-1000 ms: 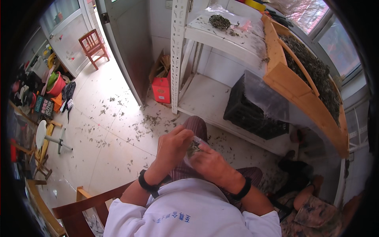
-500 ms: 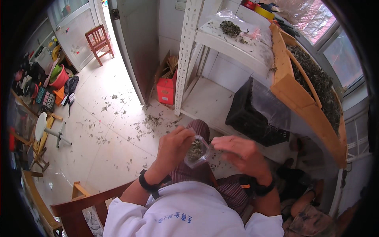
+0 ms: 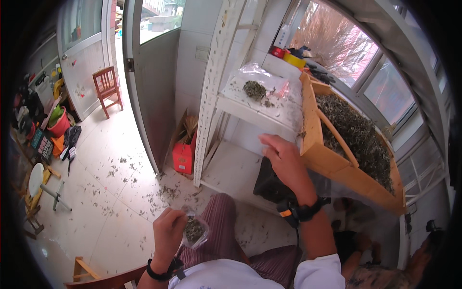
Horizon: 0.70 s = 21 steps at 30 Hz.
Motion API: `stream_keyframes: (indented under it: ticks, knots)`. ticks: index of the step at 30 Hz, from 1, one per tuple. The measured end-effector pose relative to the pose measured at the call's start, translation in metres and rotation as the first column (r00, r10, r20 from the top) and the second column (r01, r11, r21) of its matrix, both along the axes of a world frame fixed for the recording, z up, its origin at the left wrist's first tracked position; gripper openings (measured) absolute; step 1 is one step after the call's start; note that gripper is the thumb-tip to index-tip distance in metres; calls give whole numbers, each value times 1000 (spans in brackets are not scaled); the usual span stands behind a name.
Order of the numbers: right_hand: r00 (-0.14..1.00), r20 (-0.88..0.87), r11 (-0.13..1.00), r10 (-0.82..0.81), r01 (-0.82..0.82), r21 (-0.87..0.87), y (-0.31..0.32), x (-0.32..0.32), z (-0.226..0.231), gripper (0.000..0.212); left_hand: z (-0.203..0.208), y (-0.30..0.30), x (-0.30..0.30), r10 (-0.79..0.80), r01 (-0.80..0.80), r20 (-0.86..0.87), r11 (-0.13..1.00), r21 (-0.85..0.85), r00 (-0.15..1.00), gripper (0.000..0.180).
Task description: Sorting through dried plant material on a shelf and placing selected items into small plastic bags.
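Below the white metal shelf rack (image 3: pixel 226 103), over the person's lap, the left hand (image 3: pixel 168 233) pinches a small clear plastic pouch of dried green leaves (image 3: pixel 195 231) between thumb and curled fingers. Right of that rack's upright, the right hand (image 3: pixel 284 161) is raised, fingers loosely curled and holding nothing, just beside the corner of the long wooden tray of dried leaves (image 3: pixel 327 161).

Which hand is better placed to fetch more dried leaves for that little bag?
Probably the right hand: it is empty and raised beside the wooden tray of dried leaves. The left hand is busy holding the small clear bag over the lap.
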State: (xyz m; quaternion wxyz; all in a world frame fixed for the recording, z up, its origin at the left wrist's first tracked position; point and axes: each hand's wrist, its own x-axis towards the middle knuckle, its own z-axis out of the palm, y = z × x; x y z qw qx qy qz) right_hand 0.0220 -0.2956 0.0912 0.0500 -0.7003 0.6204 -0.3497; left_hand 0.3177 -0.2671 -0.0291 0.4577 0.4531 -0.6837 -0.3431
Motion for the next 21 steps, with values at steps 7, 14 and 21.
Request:
stream_keyframes:
  ticks: [7, 14, 21]
  knots:
    - [962, 4, 955, -274, 272, -114, -88, -1, 10, 54, -21, -5, 15, 47, -45, -35, 998, 52, 998, 3]
    - [852, 138, 860, -506, 510, 4, -174, -64, -12, 86, -24, -14, 21, 113, -104, -60, 984, 143, 992, 3]
    - [803, 166, 819, -572, 571, 57, -226, -78, -18, 87, -34, -19, 34, 48, -51, 42, 996, 69, 998, 9]
